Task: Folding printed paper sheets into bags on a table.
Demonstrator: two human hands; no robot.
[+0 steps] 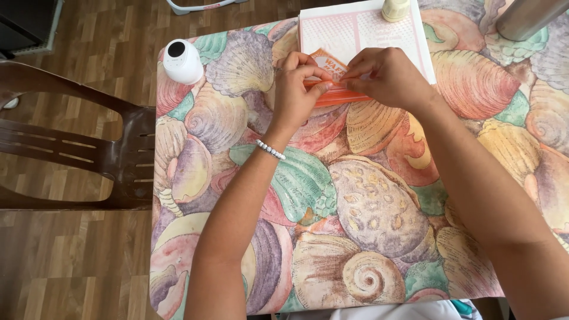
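Note:
An orange packet (329, 65) lies on the table at the near edge of a pale pink patterned sheet (355, 29). My left hand (298, 89) pinches the packet's left part between thumb and fingers. My right hand (388, 74) grips its right part, fingers curled over the top edge. Both hands meet at the packet's middle. A beaded bracelet (271, 150) circles my left wrist.
The table wears a cloth printed with large seashells (367, 201). A small white round device (182, 61) stands at the far left corner. A cream-coloured cap or jar (395, 9) rests on the sheet, a metal cylinder (527, 18) at far right. A brown plastic chair (77, 148) stands left of the table.

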